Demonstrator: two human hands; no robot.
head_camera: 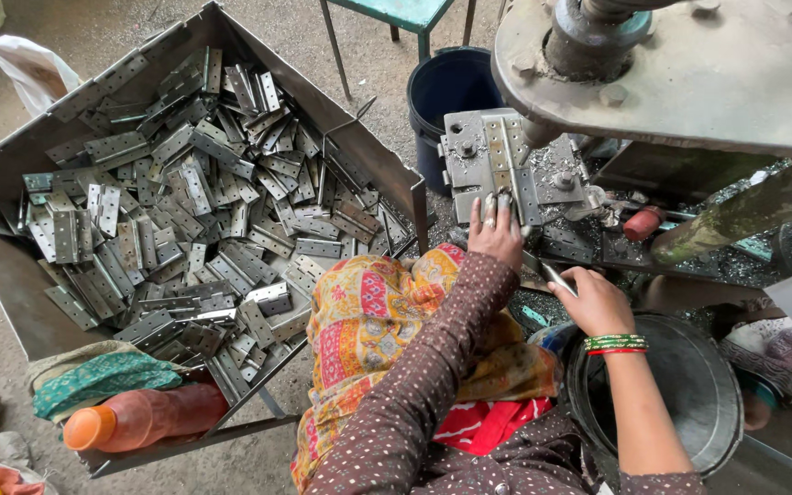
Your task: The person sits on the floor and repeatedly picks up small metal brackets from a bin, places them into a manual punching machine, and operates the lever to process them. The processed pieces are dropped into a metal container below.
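My left hand (495, 231) presses its fingertips on a metal hinge (504, 167) that lies on the plate of a press machine (671, 64), under the ram. My right hand (593, 301), with green and red bangles at the wrist, is closed around a thin metal rod (556, 277) just right of the left hand. A large sheet-metal tray (11, 284) to my left holds several loose steel hinges (185, 211).
A dark blue bucket (446, 87) stands behind the machine plate. A round metal basin (689, 385) sits by my right arm. An orange-capped bottle (144, 417) and green cloth (103, 376) lie at the tray's near corner. Metal shavings litter the machine bed.
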